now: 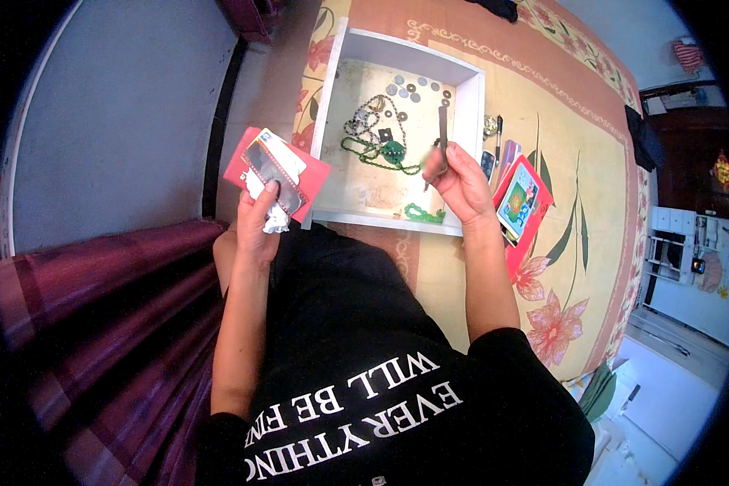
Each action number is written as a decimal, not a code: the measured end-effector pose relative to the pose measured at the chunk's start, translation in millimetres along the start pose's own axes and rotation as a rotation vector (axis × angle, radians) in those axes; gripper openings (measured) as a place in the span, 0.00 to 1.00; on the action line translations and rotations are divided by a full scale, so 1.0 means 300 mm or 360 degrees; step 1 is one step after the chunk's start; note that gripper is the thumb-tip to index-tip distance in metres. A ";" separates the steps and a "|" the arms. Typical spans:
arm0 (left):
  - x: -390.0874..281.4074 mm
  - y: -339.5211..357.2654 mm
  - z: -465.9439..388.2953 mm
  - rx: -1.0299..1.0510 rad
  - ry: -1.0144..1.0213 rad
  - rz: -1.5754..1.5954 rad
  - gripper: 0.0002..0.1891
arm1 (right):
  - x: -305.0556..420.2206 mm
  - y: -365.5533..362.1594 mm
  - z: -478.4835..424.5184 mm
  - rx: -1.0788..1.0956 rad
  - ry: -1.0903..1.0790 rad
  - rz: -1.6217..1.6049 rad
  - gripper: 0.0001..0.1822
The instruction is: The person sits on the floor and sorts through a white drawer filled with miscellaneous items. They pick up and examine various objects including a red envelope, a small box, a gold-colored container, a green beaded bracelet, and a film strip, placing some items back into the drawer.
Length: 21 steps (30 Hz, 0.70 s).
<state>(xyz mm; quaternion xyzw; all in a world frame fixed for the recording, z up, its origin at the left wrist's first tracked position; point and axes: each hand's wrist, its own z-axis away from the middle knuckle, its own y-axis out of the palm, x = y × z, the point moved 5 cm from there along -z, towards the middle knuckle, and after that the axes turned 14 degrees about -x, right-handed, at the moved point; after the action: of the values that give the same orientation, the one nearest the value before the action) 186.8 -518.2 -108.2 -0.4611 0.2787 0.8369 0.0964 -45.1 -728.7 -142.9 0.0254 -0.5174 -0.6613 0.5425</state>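
My left hand (261, 222) grips a red envelope (318, 176), a dark film strip (279, 167), white cards and a crumpled white tissue (276, 220), left of a white drawer (474, 97). Over the drawer's right side, my right hand (465, 182) pinches a narrow dark strip (443, 130) with other small items that are blurred. Inside the drawer lie several coins (422, 82), a green beaded necklace (364, 159) with a round green pendant (393, 152), a black-and-white cord (358, 121) and a light green bead bracelet (422, 213).
Right of the drawer, on a floral cloth (589, 200), lie a pen (499, 136), a dark remote-like object (488, 164), a gold-coloured round item (491, 124) and a red folder (537, 188) with cards on it. A purple curtain (127, 316) hangs at the left.
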 end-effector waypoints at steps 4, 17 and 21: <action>-0.005 0.009 0.006 0.0015 0.0014 0.0005 0.19 | 0.018 0.031 0.009 0.0005 0.0034 -0.0122 0.08; 0.005 0.006 0.010 0.0052 0.0007 -0.0072 0.19 | 0.072 0.137 0.075 -0.0180 -0.0426 0.0505 0.19; 0.005 0.015 0.019 0.0048 0.0002 -0.0046 0.17 | -0.022 0.035 -0.026 -0.0163 -0.0367 0.0905 0.19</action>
<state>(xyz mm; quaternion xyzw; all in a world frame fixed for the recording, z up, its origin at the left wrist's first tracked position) 179.9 -519.0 -105.5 -0.4642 0.2845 0.8309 0.1151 -30.5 -727.6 -142.5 -0.2229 -0.5279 -0.5066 0.6441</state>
